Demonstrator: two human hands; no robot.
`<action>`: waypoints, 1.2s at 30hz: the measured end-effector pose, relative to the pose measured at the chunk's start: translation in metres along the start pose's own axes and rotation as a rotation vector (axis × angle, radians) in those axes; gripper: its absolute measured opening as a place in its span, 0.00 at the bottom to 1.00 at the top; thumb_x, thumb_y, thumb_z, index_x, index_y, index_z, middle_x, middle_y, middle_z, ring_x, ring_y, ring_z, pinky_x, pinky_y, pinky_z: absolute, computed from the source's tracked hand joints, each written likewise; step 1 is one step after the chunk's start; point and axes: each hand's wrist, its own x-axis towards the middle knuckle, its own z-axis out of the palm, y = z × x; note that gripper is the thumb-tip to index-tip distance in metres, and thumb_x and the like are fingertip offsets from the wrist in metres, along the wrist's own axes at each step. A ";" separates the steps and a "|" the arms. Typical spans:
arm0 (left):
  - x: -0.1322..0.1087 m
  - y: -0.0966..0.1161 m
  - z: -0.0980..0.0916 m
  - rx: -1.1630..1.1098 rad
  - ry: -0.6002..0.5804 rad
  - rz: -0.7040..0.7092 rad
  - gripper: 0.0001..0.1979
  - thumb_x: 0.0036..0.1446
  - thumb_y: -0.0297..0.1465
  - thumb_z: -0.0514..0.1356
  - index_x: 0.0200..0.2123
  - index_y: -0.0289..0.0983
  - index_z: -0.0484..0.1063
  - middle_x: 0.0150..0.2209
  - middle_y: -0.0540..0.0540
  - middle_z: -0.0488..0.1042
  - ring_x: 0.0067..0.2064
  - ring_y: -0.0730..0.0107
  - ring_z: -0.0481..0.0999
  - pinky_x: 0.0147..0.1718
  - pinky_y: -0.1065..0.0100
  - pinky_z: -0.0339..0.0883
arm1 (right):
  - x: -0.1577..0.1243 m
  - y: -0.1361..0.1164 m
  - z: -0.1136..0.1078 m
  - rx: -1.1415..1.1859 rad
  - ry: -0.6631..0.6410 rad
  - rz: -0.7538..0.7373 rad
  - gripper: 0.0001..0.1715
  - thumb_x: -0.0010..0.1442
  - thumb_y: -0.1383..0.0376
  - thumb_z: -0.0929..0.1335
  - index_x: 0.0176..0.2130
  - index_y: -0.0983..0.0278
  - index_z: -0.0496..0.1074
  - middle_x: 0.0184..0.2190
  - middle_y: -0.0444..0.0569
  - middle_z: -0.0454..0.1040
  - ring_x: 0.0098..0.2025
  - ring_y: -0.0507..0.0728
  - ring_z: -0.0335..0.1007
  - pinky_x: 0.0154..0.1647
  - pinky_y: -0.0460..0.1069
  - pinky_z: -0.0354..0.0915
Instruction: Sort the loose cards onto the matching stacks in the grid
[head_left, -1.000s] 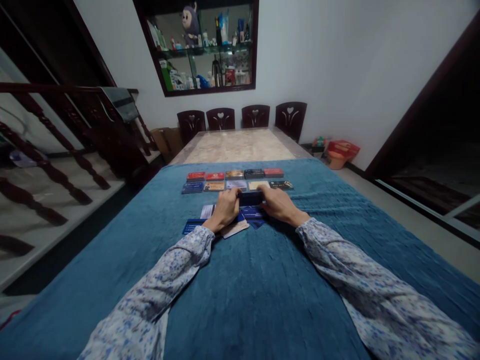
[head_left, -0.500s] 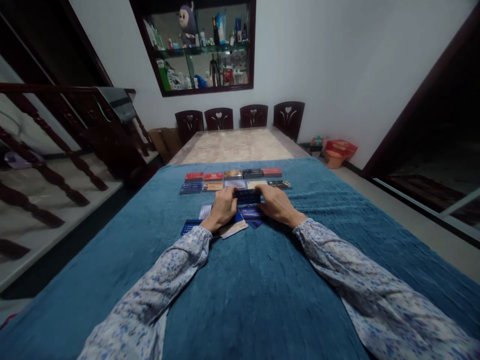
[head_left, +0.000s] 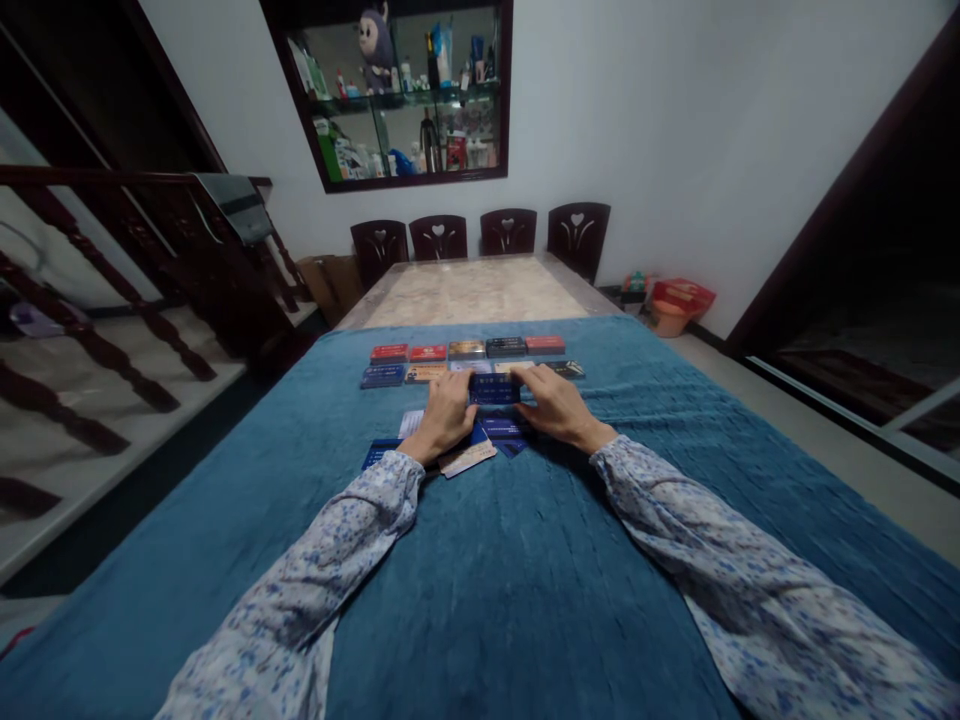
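— What do the hands hold?

— One dark blue card (head_left: pixel 495 390), at the centre of the frame. The left hand (head_left: pixel 448 415) pinches its left end and the right hand (head_left: pixel 559 408) its right end, fingers curled closed on it.

— Where does the card sit?

— Low over the blue cloth (head_left: pixel 487 560) that covers the table (head_left: pixel 472 290); whether it touches is unclear. Just above it in the frame lie two rows of cards (head_left: pixel 469 360). Loose cards (head_left: pixel 466 458) lie scattered below, partly under the left hand.
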 end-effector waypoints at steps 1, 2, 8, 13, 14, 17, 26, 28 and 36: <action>0.000 -0.001 0.000 0.000 -0.002 0.002 0.26 0.57 0.26 0.61 0.59 0.34 0.63 0.56 0.33 0.73 0.59 0.48 0.70 0.57 0.49 0.64 | 0.000 -0.001 -0.001 0.003 -0.009 0.004 0.30 0.57 0.71 0.70 0.59 0.65 0.67 0.48 0.58 0.77 0.51 0.65 0.71 0.49 0.58 0.71; 0.001 -0.002 0.000 0.002 -0.006 0.004 0.26 0.57 0.26 0.61 0.59 0.34 0.63 0.55 0.33 0.73 0.59 0.47 0.70 0.57 0.49 0.64 | 0.001 -0.001 -0.002 0.006 -0.022 0.011 0.30 0.57 0.71 0.70 0.59 0.65 0.67 0.48 0.58 0.77 0.51 0.65 0.71 0.49 0.58 0.71; 0.004 -0.010 -0.001 -0.002 -0.014 0.055 0.25 0.57 0.27 0.62 0.58 0.35 0.64 0.56 0.34 0.73 0.59 0.47 0.70 0.59 0.47 0.64 | 0.005 -0.005 -0.006 0.043 -0.096 0.062 0.29 0.58 0.71 0.70 0.58 0.65 0.68 0.47 0.57 0.77 0.50 0.64 0.70 0.50 0.58 0.70; 0.002 -0.019 -0.001 -0.043 -0.025 0.071 0.27 0.55 0.26 0.62 0.58 0.36 0.64 0.55 0.34 0.73 0.58 0.47 0.71 0.59 0.47 0.65 | 0.007 -0.005 -0.003 0.098 -0.103 0.053 0.27 0.56 0.71 0.70 0.56 0.65 0.70 0.47 0.57 0.77 0.49 0.64 0.70 0.51 0.57 0.69; 0.001 -0.021 -0.002 -0.047 -0.036 0.072 0.27 0.55 0.26 0.61 0.59 0.35 0.64 0.55 0.34 0.73 0.58 0.48 0.71 0.59 0.47 0.66 | 0.008 -0.005 -0.002 0.106 -0.108 0.054 0.27 0.56 0.71 0.70 0.55 0.65 0.70 0.47 0.57 0.77 0.49 0.63 0.71 0.51 0.57 0.69; -0.002 -0.026 -0.005 -0.049 -0.070 0.083 0.27 0.55 0.26 0.61 0.59 0.34 0.64 0.56 0.32 0.73 0.58 0.47 0.71 0.58 0.48 0.66 | 0.010 -0.007 -0.001 0.121 -0.139 0.053 0.26 0.56 0.71 0.71 0.54 0.66 0.70 0.47 0.57 0.78 0.49 0.63 0.71 0.51 0.56 0.68; -0.010 -0.040 -0.029 -0.031 -0.098 0.059 0.25 0.54 0.27 0.62 0.57 0.35 0.67 0.56 0.34 0.73 0.59 0.46 0.71 0.58 0.48 0.65 | 0.031 -0.018 0.007 0.079 -0.210 0.022 0.23 0.57 0.68 0.73 0.52 0.64 0.72 0.46 0.55 0.77 0.49 0.62 0.71 0.51 0.55 0.68; -0.012 -0.044 -0.034 -0.028 -0.103 0.044 0.26 0.54 0.26 0.62 0.57 0.36 0.67 0.57 0.34 0.72 0.60 0.45 0.69 0.57 0.47 0.65 | 0.037 -0.022 0.010 0.064 -0.228 0.017 0.22 0.58 0.67 0.74 0.52 0.66 0.72 0.45 0.56 0.77 0.48 0.62 0.71 0.50 0.55 0.67; -0.023 -0.071 -0.045 0.024 -0.096 -0.016 0.29 0.54 0.27 0.63 0.61 0.39 0.68 0.57 0.36 0.72 0.58 0.45 0.71 0.55 0.46 0.68 | 0.063 -0.041 0.022 0.058 -0.281 -0.007 0.23 0.58 0.64 0.75 0.52 0.66 0.72 0.48 0.58 0.75 0.50 0.63 0.67 0.50 0.55 0.66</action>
